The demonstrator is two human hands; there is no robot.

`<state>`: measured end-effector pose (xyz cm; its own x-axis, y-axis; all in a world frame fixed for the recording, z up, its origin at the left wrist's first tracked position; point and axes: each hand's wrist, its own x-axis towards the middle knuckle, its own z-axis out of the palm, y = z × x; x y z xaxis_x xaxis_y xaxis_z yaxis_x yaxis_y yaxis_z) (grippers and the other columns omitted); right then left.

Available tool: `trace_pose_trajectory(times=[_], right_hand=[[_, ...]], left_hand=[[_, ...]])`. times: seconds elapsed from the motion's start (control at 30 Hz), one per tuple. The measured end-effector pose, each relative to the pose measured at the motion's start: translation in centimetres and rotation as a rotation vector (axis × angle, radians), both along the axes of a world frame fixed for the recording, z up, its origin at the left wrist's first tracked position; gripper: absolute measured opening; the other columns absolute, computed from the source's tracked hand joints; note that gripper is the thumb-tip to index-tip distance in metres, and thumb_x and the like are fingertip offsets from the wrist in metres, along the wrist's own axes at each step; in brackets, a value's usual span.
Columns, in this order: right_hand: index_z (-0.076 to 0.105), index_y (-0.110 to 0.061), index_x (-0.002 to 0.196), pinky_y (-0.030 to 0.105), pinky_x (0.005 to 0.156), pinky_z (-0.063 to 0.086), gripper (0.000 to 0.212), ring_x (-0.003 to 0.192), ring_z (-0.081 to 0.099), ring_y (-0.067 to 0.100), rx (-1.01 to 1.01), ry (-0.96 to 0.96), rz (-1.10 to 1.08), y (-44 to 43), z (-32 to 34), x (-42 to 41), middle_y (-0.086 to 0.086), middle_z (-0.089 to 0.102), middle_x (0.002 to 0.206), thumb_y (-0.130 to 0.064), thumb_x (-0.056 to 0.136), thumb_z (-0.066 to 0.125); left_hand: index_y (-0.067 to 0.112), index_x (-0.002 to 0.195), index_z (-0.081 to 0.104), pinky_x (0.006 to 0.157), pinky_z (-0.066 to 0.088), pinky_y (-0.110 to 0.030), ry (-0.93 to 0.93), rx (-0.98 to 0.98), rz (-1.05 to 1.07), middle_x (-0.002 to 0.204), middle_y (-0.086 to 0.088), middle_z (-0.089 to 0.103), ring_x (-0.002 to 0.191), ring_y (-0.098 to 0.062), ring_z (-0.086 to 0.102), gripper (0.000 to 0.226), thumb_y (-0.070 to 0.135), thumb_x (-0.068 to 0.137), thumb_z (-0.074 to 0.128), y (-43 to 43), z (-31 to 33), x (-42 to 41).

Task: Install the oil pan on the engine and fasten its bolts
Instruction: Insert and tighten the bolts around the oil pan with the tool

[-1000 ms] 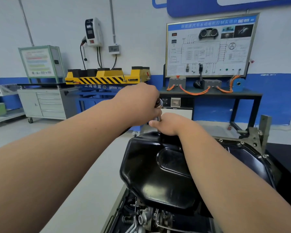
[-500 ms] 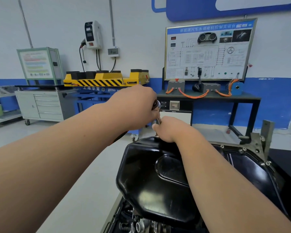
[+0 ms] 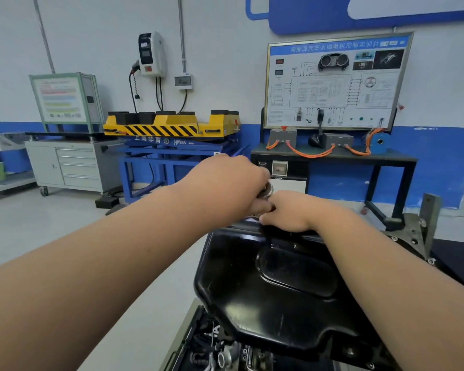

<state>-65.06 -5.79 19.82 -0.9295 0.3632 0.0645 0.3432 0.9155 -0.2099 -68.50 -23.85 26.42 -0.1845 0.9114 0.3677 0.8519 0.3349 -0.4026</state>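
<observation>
Fingers of the left hand (image 3: 225,183) are curled tight round the handle of a ratchet (image 3: 268,189), and only the chrome round head shows past the knuckles. Just below and touching it, the right hand (image 3: 287,210) has its fingers bent downward and pressed together at the far edge of the oil pan (image 3: 265,295). What they pinch is hidden under the hand, so I cannot tell. Both forearms reach in from the near corners of the view and meet over that far edge.

The pan, glossy black, lies bottom up on the engine (image 3: 225,354), its deep sump toward the near left corner and a shallow raised panel in the middle. Hoses and metal parts of the engine show under the pan's near edge. At the right edge a grey metal bracket (image 3: 423,223) stands upright beside the flange.

Well behind, against the wall, a wiring training board (image 3: 332,84) stands on a black table (image 3: 391,159) with orange cables. Left of it are a yellow and black striped platform (image 3: 172,127) on a blue frame and a grey drawer cabinet (image 3: 73,167)
</observation>
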Motion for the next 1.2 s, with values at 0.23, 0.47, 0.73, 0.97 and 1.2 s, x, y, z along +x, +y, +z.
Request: trace_pose_trajectory(times=[0.23, 0.47, 0.73, 0.97, 1.2], right_hand=[[0.06, -0.02, 0.076, 0.03, 0.063, 0.041, 0.029, 0.073, 0.054, 0.022, 0.232, 0.09, -0.077, -0.6, -0.9, 0.0, 0.002, 0.059, 0.078, -0.04, 0.093, 0.048], [0.07, -0.021, 0.088, 0.026, 0.068, 0.049, 0.037, 0.085, 0.069, 0.01, -0.715, 0.614, -0.17, 2.1, 0.1, 2.3, -0.007, 0.074, 0.089, 0.001, 0.083, 0.041], [0.063, -0.032, 0.08, 0.016, 0.076, 0.043, 0.028, 0.085, 0.062, 0.005, -0.44, 0.35, -0.1, 0.8, -0.7, 1.2, -0.014, 0.067, 0.085, -0.005, 0.086, 0.055], [0.071, -0.029, 0.096, 0.029, 0.077, 0.049, 0.014, 0.084, 0.061, 0.011, -0.034, 0.281, -0.075, -0.3, -0.7, 0.5, -0.009, 0.068, 0.088, -0.033, 0.09, 0.059], [0.054, -0.033, 0.06, 0.023, 0.053, 0.039, 0.029, 0.065, 0.053, 0.005, 0.109, 0.265, -0.186, -0.3, -0.6, 0.4, -0.012, 0.057, 0.066, -0.047, 0.083, 0.063]], left_hand=[[0.019, 0.07, 0.047, 0.054, 0.028, -0.029, -0.256, 0.242, 0.13, 0.067, 0.002, 0.042, 0.058, -0.012, 0.04, 0.036, 0.047, 0.092, 0.051, 0.9, -0.9, 0.8], [0.034, 0.119, 0.056, 0.11, 0.021, -0.043, 0.102, -0.026, -0.069, 0.12, 0.011, 0.059, 0.119, -0.018, 0.046, 0.045, 0.003, 0.087, 0.053, 0.4, 0.6, -1.1], [0.022, 0.093, 0.042, 0.089, 0.038, -0.034, 0.098, -0.071, -0.107, 0.088, 0.003, 0.059, 0.07, -0.02, 0.043, 0.024, 0.046, 0.097, 0.04, 1.4, 2.0, -2.2], [0.027, 0.114, 0.055, 0.083, 0.037, -0.033, 0.116, -0.058, -0.195, 0.108, 0.01, 0.06, 0.101, -0.018, 0.052, 0.024, 0.015, 0.093, 0.051, 2.0, 2.5, -3.2], [0.027, 0.117, 0.052, 0.104, 0.028, -0.037, 0.295, -0.048, -0.326, 0.109, 0.008, 0.062, 0.102, -0.018, 0.055, 0.026, 0.017, 0.094, 0.05, 2.0, 2.2, -4.1]])
